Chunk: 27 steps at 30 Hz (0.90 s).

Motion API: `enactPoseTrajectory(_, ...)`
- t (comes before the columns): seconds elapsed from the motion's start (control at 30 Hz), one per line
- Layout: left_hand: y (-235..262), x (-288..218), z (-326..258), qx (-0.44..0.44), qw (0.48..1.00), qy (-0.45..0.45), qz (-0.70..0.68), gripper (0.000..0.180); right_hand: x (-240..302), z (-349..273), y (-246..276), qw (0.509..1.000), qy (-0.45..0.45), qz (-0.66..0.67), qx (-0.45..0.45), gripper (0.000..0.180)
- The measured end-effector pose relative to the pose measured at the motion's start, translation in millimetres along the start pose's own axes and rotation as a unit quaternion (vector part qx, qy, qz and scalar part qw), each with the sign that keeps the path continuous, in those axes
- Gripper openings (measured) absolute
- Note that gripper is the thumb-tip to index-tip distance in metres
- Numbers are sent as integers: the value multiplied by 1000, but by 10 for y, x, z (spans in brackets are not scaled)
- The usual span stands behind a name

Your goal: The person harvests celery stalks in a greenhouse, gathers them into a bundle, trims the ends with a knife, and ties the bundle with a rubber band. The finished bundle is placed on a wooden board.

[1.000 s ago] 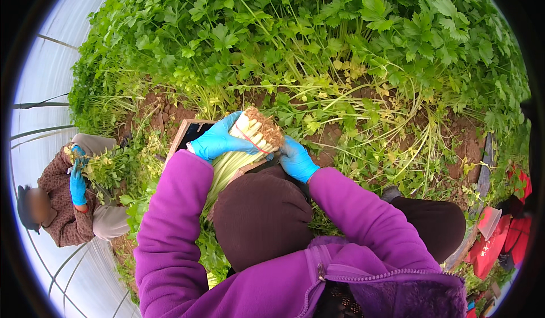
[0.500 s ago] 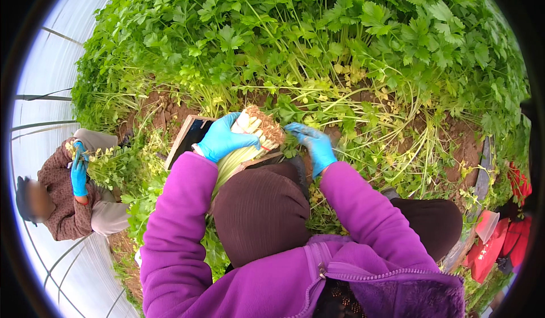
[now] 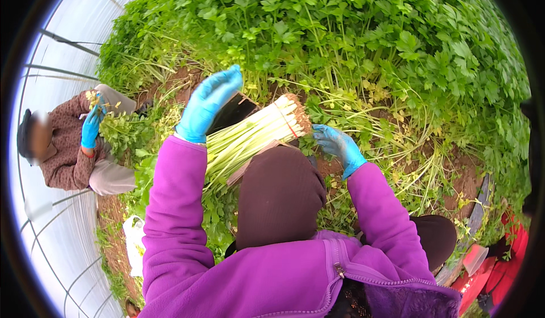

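My left hand [image 3: 207, 103], in a blue glove, is lifted with flat, spread fingers just above and left of a tied bundle of pale green stalks [image 3: 250, 139]. The bundle lies slanted on a dark board [image 3: 235, 112] over my brown-trousered knee [image 3: 278, 196], its cut root end pointing up and right. My right hand [image 3: 339, 146], also blue-gloved, rests low beside that root end, fingers reaching into loose leaves on the soil. It holds nothing that I can make out.
A dense bed of leafy green plants [image 3: 340, 40] fills the upper view, with bare soil [image 3: 454, 176] and fallen stalks at its edge. A co-worker [image 3: 68, 148] crouches at left, a blue-gloved hand [image 3: 91, 126] holding greens. The white greenhouse wall [image 3: 62, 45] curves along the left.
My left hand has let go of the bundle and risen off it. My right hand came off the bundle's end and now sits lower right of it. The bundle lies uncovered.
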<state>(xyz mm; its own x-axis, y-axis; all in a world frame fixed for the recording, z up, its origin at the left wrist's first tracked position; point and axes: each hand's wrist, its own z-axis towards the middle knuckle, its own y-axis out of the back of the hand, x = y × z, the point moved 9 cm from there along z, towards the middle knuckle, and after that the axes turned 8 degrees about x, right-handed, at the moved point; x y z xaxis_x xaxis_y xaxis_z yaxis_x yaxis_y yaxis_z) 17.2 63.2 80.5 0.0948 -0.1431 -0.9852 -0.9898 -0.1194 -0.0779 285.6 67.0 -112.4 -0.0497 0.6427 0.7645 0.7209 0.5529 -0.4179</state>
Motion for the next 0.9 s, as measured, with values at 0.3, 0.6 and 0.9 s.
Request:
enactPoseTrajectory(0.3,219,132,-545,-61,946,-30,316,27,566,-51,-116,983,150,-79,-76,36)
enactPoseTrajectory(0.6,-505,210,-438,59,685,-205,696,5,657,16,-398,979,153,-120,-54,38)
enactPoseTrajectory(0.9,465,-72,-960,-21,941,81,329,18,359,95,-180,993,37,-76,-79,53)
